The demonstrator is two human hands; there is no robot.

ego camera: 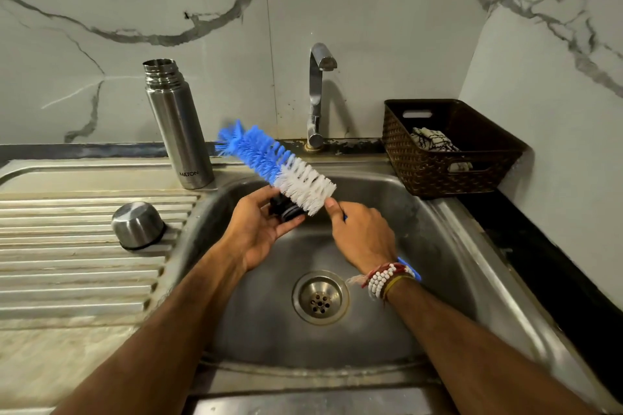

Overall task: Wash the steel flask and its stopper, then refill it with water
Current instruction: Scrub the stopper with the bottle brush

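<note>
Left hand (259, 229): fingers curled around small black stopper (285, 207), held over steel sink basin (438, 246). Right hand (362, 236): fingers closed on blue-and-white bristle bottle brush (274, 163), white bristles touching stopper. Uncapped cylindrical steel flask (177, 125) upright on tabletop behind ribbed drainboard (67, 246); steel cup lid (138, 225) inverted there.

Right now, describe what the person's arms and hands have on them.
Both forearms are bare, with no sleeves in view. The left hand wears nothing. The right wrist carries a bracelet of white beads, red and yellow threads beside it. No rings show on the right hand.
</note>
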